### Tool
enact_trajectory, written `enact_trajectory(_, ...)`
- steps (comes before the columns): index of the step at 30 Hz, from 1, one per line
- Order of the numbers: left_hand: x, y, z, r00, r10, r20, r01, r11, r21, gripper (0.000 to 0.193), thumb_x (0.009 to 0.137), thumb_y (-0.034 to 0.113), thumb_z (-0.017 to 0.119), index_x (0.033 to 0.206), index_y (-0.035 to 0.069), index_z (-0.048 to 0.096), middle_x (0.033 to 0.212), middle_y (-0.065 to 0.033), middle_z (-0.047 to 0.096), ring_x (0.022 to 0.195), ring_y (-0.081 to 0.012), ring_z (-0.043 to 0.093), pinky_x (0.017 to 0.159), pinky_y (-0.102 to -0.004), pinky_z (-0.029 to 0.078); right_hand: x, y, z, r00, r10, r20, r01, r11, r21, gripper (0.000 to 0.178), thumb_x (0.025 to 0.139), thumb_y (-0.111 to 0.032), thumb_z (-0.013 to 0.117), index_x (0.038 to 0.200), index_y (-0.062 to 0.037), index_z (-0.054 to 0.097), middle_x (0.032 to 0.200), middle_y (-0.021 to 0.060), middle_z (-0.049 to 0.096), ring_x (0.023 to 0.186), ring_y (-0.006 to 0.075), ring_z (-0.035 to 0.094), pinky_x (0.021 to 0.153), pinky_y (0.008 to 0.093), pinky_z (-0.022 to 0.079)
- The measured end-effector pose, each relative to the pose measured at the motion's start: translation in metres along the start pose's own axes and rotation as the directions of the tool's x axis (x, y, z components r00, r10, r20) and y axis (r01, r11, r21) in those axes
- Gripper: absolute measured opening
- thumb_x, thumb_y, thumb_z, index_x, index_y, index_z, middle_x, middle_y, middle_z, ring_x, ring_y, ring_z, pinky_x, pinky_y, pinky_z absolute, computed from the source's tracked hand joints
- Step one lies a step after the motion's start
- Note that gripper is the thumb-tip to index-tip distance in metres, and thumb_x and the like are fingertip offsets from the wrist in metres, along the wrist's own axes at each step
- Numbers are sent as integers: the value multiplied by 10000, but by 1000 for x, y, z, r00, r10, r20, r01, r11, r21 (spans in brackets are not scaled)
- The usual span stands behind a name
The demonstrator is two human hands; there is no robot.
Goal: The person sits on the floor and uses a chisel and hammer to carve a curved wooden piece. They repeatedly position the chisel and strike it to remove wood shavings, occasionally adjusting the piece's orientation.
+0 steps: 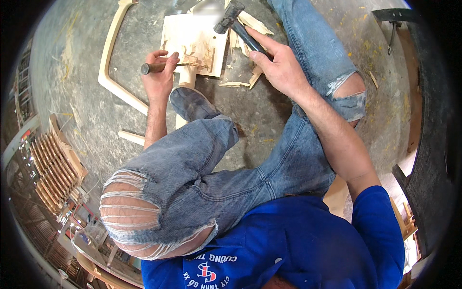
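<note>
My left hand (160, 77) is closed round a chisel (153, 68), whose dark handle end points left and whose blade lies toward the wood at the right. Under the blade is a pale wooden piece (187, 77) with shavings heaped on it, resting at a light wooden board (173, 36). In my right hand (281, 67) is a hammer (244, 34), gripped by its dark handle, with the metal head raised up and to the left, apart from the chisel. My shoe (192, 103) rests against the wooden piece on the near side.
A bent pale wooden frame part (105, 62) lies on the concrete floor at the left, with a shorter wooden strip (131, 137) nearer. Splintered wood scraps (255, 24) lie right of the board. Slatted wooden parts (57, 166) stand far left; a dark metal structure (433, 120) borders the right.
</note>
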State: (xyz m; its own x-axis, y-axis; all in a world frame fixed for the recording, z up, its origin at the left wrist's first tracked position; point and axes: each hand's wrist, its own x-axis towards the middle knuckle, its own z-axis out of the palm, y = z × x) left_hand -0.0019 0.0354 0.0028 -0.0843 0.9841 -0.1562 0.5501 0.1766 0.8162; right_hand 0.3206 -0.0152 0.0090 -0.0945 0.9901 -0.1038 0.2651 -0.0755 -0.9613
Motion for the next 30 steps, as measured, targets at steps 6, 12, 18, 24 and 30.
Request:
enact_trajectory(6,8,6,0,998,-34,55,31,998,50,368,995,224,783,1174,-39,599,1028,-196,754,989,-251,780,837,-354,660,-1,-6,-3,995,92,46,-91,995,-36,557,1007,-200,625,1556,-167,540,1162,183,753,1006,242,733,971,384,559)
enact_trajectory(12,22,20,2,992,-99,74,93,992,81,342,990,237,788,1115,-29,614,975,-187,763,949,-242,784,801,-347,668,-1,-6,0,990,126,69,-120,989,-91,566,1007,-208,629,1565,-207,535,943,145,749,803,217,708,851,384,579)
enact_trajectory(18,21,27,5,992,-99,75,96,995,38,316,985,226,792,1081,-23,623,951,-176,765,930,-233,786,792,-348,668,-1,4,6,998,59,34,-56,995,-85,568,1005,-216,630,1565,-212,535,963,166,749,852,229,721,894,387,577)
enact_trajectory(24,23,15,5,995,-69,69,63,994,88,323,957,277,820,1020,10,649,874,-119,776,872,-181,778,758,-335,623,-1,-4,5,985,140,101,-127,983,-131,575,1004,-216,626,1570,-208,524,1045,184,751,951,261,733,951,399,567)
enact_trajectory(30,23,16,9,999,-30,24,26,984,176,338,929,341,837,930,39,686,794,-79,773,787,-155,750,736,-346,584,-2,3,11,996,55,76,-45,990,-136,572,1007,-213,629,1569,-220,523,1042,186,748,970,284,734,963,423,560)
